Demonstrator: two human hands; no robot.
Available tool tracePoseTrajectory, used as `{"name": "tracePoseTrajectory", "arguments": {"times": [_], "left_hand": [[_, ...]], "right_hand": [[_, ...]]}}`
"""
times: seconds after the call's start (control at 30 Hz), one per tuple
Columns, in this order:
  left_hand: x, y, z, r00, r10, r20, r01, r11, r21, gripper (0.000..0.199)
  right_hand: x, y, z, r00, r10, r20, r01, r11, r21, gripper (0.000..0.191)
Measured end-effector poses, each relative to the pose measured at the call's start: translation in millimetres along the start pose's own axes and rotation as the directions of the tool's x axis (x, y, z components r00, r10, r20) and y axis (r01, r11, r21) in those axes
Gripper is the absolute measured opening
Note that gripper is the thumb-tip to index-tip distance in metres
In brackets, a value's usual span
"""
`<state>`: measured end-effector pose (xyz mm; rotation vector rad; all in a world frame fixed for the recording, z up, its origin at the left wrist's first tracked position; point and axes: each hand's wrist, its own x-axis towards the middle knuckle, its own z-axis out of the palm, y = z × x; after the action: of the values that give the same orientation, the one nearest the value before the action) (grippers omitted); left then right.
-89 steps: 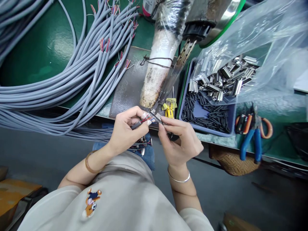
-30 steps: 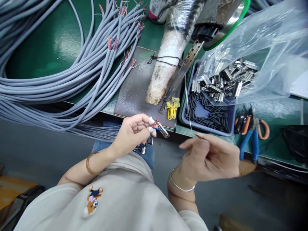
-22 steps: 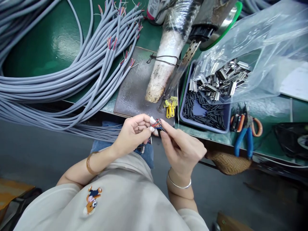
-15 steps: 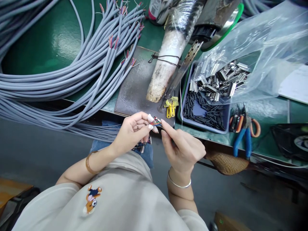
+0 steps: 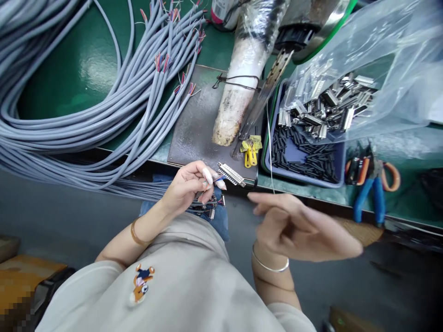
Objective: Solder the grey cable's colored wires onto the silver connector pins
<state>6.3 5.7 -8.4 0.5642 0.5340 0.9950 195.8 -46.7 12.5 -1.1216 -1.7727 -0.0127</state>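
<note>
One metal connector (image 5: pixel 231 174) with a row of pins is sitting in the air in front of the board's near edge, tilting down to the right. A few coloured wires (image 5: pixel 219 178) are meeting its left end. The left hand (image 5: pixel 188 186) is keeping a closed grip, thumb and fingers pinching these wires. The right hand (image 5: pixel 294 226) is hovering apart from the connector, blurring, with its index finger pointing left. One thin pale strand (image 5: pixel 270 147) is running down to its fingers; whether that grip is closing on it, I cannot tell.

Behind the hands, one dark board (image 5: pixel 194 115) is lying on the green surface (image 5: pixel 93 69). One yellow clip (image 5: pixel 251 159), one wrapped white tube (image 5: pixel 233 101) and one slotted metal rod (image 5: pixel 268 92) are resting on or reaching over it. To the right, one blue tray (image 5: pixel 341 180) is holding dozens of black sleeves (image 5: pixel 294 168), and one clear bag (image 5: pixel 408 83) of spare connectors (image 5: pixel 332 103), too many to count, is overlapping it. Two pliers, one blue-handled (image 5: pixel 368 198) and one orange-handled (image 5: pixel 391 177), are lying beyond. To the left, dozens of grey cables (image 5: pixel 51 117) are curving in a bundle. Several wired connectors (image 5: pixel 212 212) are resting on the lap.
</note>
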Motion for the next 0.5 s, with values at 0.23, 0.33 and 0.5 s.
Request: {"name": "tracePoseTrajectory", "arguments": {"times": [0.23, 0.33, 0.5], "left_hand": [[-1.3, 6.8, 1.5, 0.999, -0.042, -0.028, 0.042, 0.999, 0.017, 0.021], [-1.0, 6.9, 2.4, 0.997, -0.064, -0.054, 0.067, 0.996, 0.066, 0.029], [-0.2, 5.3, 2.4, 0.997, -0.070, -0.044, 0.073, 0.996, 0.055, 0.026]], "right_hand": [[-1.4, 6.4, 11.7, 0.998, 0.003, -0.059, -0.001, 0.999, 0.033, 0.013], [2.3, 3.6, 13.1, 0.993, -0.117, 0.016, 0.117, 0.993, -0.023, 0.017], [6.0, 2.2, 17.7, 0.992, -0.119, 0.044, 0.120, 0.992, -0.035, 0.020]]}}
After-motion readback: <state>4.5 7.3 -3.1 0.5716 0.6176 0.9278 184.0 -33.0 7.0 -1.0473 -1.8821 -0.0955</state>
